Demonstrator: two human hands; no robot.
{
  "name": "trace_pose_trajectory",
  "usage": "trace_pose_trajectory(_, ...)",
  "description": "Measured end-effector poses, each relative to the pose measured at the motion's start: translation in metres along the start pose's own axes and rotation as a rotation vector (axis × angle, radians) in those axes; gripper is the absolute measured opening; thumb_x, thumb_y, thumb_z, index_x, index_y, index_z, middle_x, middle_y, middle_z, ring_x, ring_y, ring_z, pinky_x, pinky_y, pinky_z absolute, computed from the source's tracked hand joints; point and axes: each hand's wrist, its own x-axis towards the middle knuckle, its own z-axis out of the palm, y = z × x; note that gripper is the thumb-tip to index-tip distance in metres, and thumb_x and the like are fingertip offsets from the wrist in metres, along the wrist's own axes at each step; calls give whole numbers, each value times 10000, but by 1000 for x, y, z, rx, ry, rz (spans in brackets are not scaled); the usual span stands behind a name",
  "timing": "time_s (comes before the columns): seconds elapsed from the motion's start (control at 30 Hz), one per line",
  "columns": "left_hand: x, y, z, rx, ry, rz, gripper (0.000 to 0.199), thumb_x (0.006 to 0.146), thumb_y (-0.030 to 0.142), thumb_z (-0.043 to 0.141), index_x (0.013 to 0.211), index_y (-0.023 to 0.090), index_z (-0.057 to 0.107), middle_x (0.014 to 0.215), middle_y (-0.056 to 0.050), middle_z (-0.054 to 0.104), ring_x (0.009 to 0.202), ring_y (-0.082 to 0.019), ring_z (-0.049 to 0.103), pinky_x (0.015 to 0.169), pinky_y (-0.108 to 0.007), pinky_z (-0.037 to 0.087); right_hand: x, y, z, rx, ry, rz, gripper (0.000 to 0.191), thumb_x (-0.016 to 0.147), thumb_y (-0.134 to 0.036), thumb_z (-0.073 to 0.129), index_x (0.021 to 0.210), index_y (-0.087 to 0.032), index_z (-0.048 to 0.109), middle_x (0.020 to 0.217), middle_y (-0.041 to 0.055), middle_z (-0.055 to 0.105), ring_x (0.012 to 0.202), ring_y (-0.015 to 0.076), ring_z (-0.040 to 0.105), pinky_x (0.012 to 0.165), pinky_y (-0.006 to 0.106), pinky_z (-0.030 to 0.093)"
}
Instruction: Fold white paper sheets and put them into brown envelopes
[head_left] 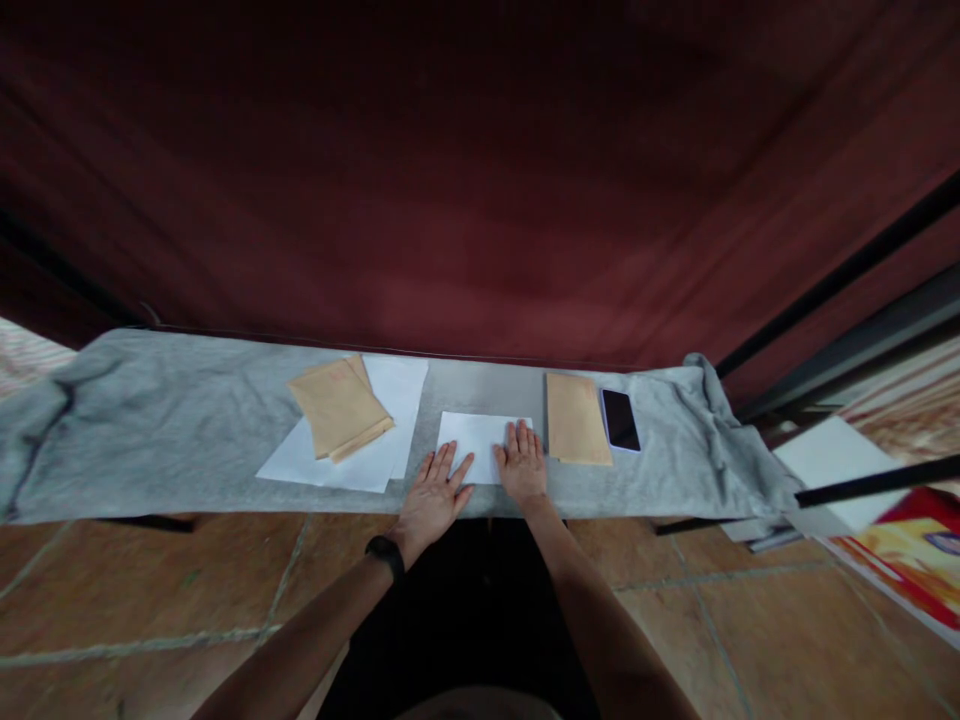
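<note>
A white sheet of paper (474, 440), apparently folded, lies flat on the cloth in front of me. My left hand (435, 492) rests on its lower left corner, fingers spread. On the right side of the paper my right hand (523, 465) lies flat with the fingers stretched out. Neither hand grips anything. To the left, brown envelopes (334, 405) overlap larger white sheets (289, 462). More brown envelopes (577, 420) sit just right of my right hand.
A grey cloth (195, 430) covers the narrow table. Beyond the right envelopes lies a phone (620, 420), dark screen up. A dark red curtain-like surface (480, 200) rises along the far edge. A red and yellow box (911, 550) stands at lower right, above floor tiles (750, 620).
</note>
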Motion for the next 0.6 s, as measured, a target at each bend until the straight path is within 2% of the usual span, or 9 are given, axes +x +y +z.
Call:
trace_pose_trajectory(0.27, 0, 1, -2, -35, 14, -4, 557, 984, 435, 428, 1504, 237, 401, 1585, -125, 340, 1458, -294, 328, 1187, -505, 275, -14, 5, -6, 13, 37, 28, 577, 1032, -375, 342, 1510, -52, 349, 1558, 219, 345, 1438, 296, 349, 1154, 484, 285)
trace_pose_trajectory(0.47, 0, 0, 4, -7, 14, -5, 555, 982, 437, 424, 1500, 238, 406, 1585, -124, 340, 1458, -290, 327, 1182, -503, 282, -37, 4, -14, 47, 99, 42, 548, 1030, -313, 323, 1520, -70, 334, 1530, 206, 399, 1418, 301, 386, 1146, 521, 299)
trace_pose_trajectory(0.6, 0, 1, 3, 6, 27, 5, 554, 988, 435, 411, 1501, 226, 404, 1580, -139, 348, 1457, -288, 330, 1177, -500, 292, -59, -1, -28, 59, 51, -73, 528, 1037, -315, 348, 1530, -126, 330, 1569, 135, 359, 1444, 267, 349, 1173, 474, 281)
